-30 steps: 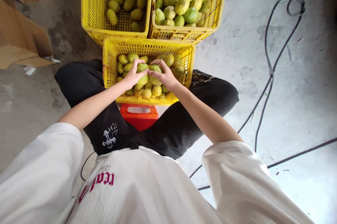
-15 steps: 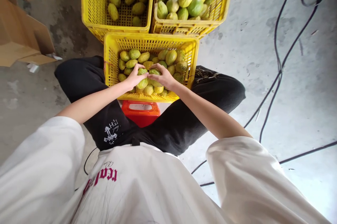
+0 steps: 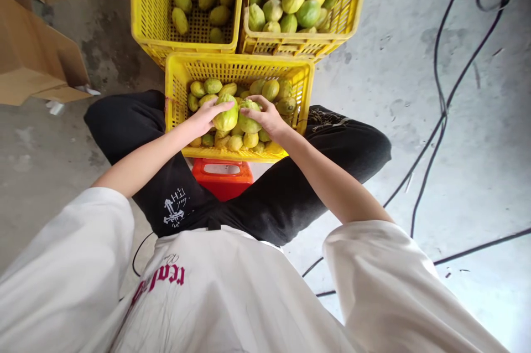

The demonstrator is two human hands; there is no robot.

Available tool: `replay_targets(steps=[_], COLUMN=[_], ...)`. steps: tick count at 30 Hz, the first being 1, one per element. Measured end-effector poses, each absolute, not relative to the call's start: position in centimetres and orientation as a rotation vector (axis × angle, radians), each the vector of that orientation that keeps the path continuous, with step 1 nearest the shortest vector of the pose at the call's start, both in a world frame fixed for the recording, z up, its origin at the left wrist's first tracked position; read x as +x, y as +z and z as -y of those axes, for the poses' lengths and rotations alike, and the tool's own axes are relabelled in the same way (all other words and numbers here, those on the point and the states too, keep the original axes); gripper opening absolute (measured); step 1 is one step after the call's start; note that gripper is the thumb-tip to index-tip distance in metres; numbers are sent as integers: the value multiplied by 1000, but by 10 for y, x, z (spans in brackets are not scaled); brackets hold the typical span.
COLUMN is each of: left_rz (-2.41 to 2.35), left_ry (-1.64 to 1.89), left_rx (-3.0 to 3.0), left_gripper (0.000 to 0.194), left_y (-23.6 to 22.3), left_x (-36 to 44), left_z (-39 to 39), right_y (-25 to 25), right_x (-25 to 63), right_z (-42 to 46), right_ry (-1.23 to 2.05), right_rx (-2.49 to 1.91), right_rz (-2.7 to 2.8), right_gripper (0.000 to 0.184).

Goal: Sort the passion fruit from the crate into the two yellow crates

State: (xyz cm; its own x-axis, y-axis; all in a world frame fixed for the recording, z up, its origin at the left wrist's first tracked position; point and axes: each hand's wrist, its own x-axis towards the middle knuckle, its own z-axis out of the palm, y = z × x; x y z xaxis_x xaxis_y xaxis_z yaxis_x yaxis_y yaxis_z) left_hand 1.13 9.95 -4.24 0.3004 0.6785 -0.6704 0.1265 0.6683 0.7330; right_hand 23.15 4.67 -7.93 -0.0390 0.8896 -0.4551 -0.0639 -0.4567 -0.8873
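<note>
Fruit in the left hand, head view, thumb over its top, that grip closed on it! And a second fruit in the right hand, grip closed round it too; both are over the near crate, side by side and very close.

Here's the danger: bring those hands together too hard and the skins could bruise. The left thumb seems to carry much of the visible hold, its fingers largely hidden, so a loose pinch or a twist could let that fruit roll out onto the pile below.

Now the count! Two hands, two fruits held, three yellow crates. The far-left crate shows ten fruits; the far-right crate and the near one are heaped too deep to count exactly. One red plastic item between the legs.
</note>
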Motion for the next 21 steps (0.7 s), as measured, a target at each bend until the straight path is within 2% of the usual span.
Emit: replay_targets(steps=[5, 11, 21], left_rz=[-1293, -1317, -1245], left_ry=[402, 407, 434], left_rx=[810, 789, 742], left_gripper=[29, 21, 25], left_y=[-32, -26, -35], left_x=[22, 29, 28], left_z=[-100, -108, -109], right_y=[-71, -77, -78], right_x=[224, 228, 235], right_z=[-52, -61, -70], right_ry=[1580, 1519, 1433], right_rx=[-1477, -1508, -1537], right_rz=[880, 916, 1015], right_gripper=[76, 80, 68])
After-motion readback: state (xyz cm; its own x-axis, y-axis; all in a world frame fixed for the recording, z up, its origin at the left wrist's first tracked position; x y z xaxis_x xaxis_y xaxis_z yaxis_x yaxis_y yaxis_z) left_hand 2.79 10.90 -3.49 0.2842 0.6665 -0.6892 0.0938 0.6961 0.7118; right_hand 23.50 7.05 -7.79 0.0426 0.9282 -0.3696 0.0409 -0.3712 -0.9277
